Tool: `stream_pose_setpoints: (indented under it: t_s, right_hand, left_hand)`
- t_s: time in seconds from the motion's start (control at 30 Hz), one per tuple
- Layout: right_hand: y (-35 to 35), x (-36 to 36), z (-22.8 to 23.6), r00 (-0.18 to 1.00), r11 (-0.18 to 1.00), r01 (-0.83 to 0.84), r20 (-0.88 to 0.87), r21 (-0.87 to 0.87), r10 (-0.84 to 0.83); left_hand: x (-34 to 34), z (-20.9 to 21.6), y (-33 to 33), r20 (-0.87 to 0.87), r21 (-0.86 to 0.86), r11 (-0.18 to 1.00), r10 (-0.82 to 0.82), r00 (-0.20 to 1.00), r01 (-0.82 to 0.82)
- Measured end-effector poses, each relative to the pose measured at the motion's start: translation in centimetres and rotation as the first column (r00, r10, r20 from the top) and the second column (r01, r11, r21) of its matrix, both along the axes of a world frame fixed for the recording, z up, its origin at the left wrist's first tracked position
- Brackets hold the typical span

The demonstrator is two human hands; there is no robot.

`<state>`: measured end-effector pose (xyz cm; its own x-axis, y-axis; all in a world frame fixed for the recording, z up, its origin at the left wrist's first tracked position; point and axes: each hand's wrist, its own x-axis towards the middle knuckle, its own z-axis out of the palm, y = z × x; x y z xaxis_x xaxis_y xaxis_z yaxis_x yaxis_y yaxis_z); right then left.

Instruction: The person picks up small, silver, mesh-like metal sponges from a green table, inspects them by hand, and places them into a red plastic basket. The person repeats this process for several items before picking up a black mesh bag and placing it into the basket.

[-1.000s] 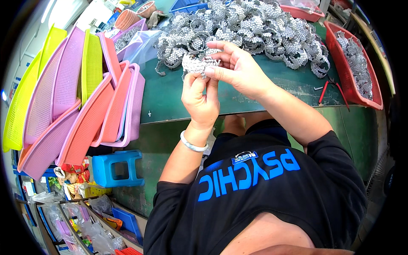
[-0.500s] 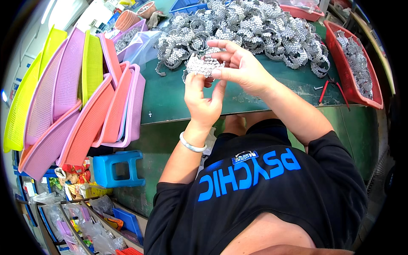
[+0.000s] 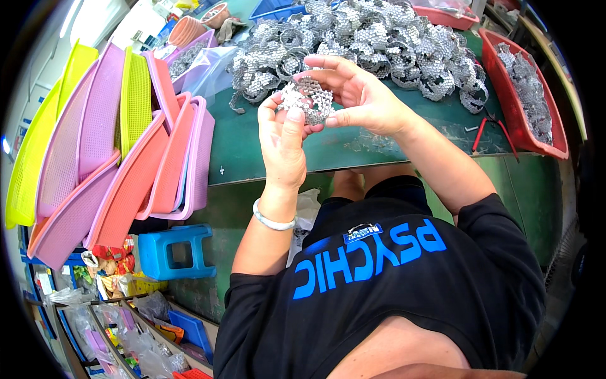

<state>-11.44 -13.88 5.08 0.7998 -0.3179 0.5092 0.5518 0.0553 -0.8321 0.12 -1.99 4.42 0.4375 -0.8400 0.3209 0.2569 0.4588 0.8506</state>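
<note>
Loop [image 3: 320, 101] of silvery mesh, curled into a rough ring, raised over the near part of the green table [image 3: 252, 148], held between the two hands. Left hand [image 3: 282, 136]: gripping, thumb pressed on the loop's near side, fingers behind it. Right hand [image 3: 363, 101]: thumb tip at the loop's lower right edge, fingers curved around its far side, index finger loose above; how firmly these hold, cannot tell.

Progress, as a judgement: this one piece looks mid-handling, not set down. Whether its ends are joined is too fine to make out. Just beyond the fingertips, a large heap [image 3: 353, 50] of like pieces. More grey mesh in the red basket [image 3: 508, 104], well off to the fingers' right. Which of these lots is finished and which waiting, not clear from here; either way, the amount of mesh suggests a long batch, with a single piece in the fingers now.

Further out: pliers [image 3: 481, 136] with red handles right of the fingers, short of the red basket, untouched. Clear plastic bag [image 3: 214, 72] left of the fingers and a little beyond. Stack of coloured baskets [image 3: 139, 158] farther left. Blue stool [image 3: 177, 249] below it, nearer the body than the fingers.
</note>
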Motion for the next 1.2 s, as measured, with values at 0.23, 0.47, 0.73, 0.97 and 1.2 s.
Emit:
stream_pose_setpoints:
  t_s: [0.23,0.47,0.73,0.97,1.2]
  right_hand:
    - [-0.3,0.0,-0.2,0.997,0.991,0.032,0.081,-0.132,-0.022]
    - [-0.3,-0.4,-0.3,0.998,0.99,0.025,0.053,-0.136,-0.018]
    - [-0.3,-0.5,-0.7,0.997,0.971,0.077,0.049,-0.227,-0.068]
    - [-0.2,-1.3,0.1,0.995,0.963,0.102,0.024,-0.248,-0.1]
    - [0.2,-1.2,0.4,0.977,0.944,0.197,-0.024,-0.265,-0.211]
  left_hand:
    - [0.0,0.1,0.2,0.034,-0.082,0.996,-0.029,0.999,0.032]
    - [-0.1,-0.1,0.4,0.089,-0.112,0.992,-0.048,0.995,0.058]
    - [0.0,-0.4,0.5,0.211,-0.08,0.997,0.003,0.977,0.014]
    - [-0.4,-0.2,0.5,0.257,-0.059,0.998,-0.002,0.966,0.018]
    - [-0.4,0.2,0.7,0.391,-0.017,1.0,0.002,0.92,0.005]
